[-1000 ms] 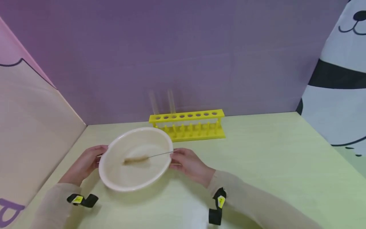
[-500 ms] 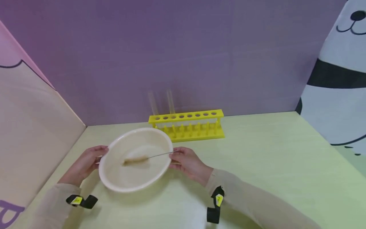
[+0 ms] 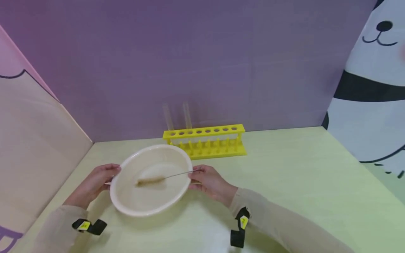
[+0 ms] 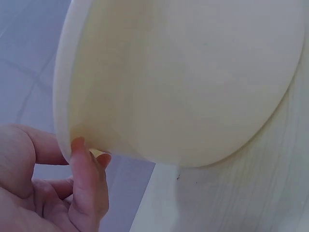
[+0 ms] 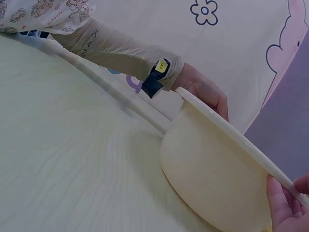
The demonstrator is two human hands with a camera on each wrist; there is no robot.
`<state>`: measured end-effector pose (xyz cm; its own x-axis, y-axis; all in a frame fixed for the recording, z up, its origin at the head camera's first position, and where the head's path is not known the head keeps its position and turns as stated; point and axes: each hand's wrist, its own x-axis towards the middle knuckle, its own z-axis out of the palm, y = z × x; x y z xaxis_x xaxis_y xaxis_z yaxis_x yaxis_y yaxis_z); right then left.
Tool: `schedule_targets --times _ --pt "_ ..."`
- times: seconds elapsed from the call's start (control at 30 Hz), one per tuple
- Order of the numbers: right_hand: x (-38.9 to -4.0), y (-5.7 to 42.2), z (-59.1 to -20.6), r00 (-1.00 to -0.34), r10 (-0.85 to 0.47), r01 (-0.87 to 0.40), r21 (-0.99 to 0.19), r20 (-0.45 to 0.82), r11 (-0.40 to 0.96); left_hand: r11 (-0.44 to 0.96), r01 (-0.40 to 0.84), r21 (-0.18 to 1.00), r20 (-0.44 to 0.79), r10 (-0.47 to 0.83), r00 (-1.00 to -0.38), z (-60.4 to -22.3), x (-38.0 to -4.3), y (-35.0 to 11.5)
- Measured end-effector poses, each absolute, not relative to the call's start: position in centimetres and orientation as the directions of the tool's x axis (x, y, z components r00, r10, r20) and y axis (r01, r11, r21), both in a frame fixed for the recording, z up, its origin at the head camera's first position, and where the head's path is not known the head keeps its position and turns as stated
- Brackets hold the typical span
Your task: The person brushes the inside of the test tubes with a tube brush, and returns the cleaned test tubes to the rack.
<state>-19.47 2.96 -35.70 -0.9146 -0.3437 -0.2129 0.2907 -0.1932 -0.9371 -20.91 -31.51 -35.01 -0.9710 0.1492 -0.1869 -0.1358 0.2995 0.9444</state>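
A cream plastic basin (image 3: 128, 198) is tilted toward me at the left of the table, held at both sides. My left hand (image 3: 96, 182) pinches its left rim, fingers beneath the edge in the left wrist view. My right hand (image 3: 212, 184) grips the right rim, with the fingers under it in the right wrist view. Inside the basin lies a test tube brush (image 3: 150, 181) with tan bristles. Its thin wire handle runs over the right rim to my right fingers; whether they press it cannot be told.
Behind the basin a yellow test tube rack (image 3: 210, 154) stands on the pale wooden table (image 3: 294, 182). Two clear test tubes (image 3: 187, 116) rise at its left end. A purple backdrop (image 3: 202, 63) closes off the back, with printed panels at both sides.
The head view has shifted slightly, so the scene sits a little lower. Both hands keep their hold on the basin, and the brush stays in place inside it.
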Motion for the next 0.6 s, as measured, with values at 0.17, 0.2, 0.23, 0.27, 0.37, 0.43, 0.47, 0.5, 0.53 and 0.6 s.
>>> schedule_targets --times 0.17,0.2,0.23,0.27,0.37,0.43,0.47,0.5,0.53,0.6 --pt "-19.4 3.5 -35.8 -0.916 -0.332 0.294 -0.939 -0.225 -0.177 0.296 -0.138 0.945 -0.192 0.16 -0.968 -34.9 -20.7 -31.0" --pt "-19.4 3.6 -35.8 -0.917 -0.33 0.294 -0.939 -0.225 -0.176 0.285 -0.14 0.948 -0.192 0.164 -0.967 -34.9 -20.7 -30.9" --pt "-19.4 3.8 -35.8 -0.918 -0.327 0.293 -0.94 -0.225 -0.175 0.274 -0.142 0.951 -0.193 0.168 -0.967 -34.9 -20.7 -30.7" --pt "-19.4 3.9 -35.8 -0.919 -0.324 0.292 -0.94 -0.225 -0.175 0.263 -0.144 0.954 -0.193 0.171 -0.966 -34.9 -20.7 -30.6" --pt "-19.3 4.4 -35.8 -0.92 -0.32 0.289 -0.942 -0.226 -0.168 0.24 -0.146 0.96 -0.191 0.177 -0.966 -34.8 -20.6 -30.1" --pt "-19.3 4.8 -35.8 -0.92 -0.32 0.291 -0.943 -0.229 -0.163 0.236 -0.144 0.961 -0.188 0.18 -0.965 -34.8 -20.5 -29.8" --pt "-19.3 5.0 -35.8 -0.919 -0.322 0.292 -0.942 -0.229 -0.163 0.236 -0.141 0.961 -0.186 0.181 -0.966 -34.8 -20.5 -29.6" --pt "-19.3 5.2 -35.8 -0.918 -0.322 0.292 -0.943 -0.23 -0.16 0.236 -0.139 0.962 -0.184 0.183 -0.966 -34.8 -20.4 -29.5" --pt "-19.2 5.4 -35.8 -0.918 -0.324 0.293 -0.943 -0.231 -0.16 0.234 -0.137 0.963 -0.182 0.184 -0.966 -34.8 -20.4 -29.3" --pt "-19.2 5.7 -35.8 -0.917 -0.326 0.292 -0.944 -0.23 -0.156 0.23 -0.134 0.964 -0.179 0.188 -0.966 -34.8 -20.4 -29.0"
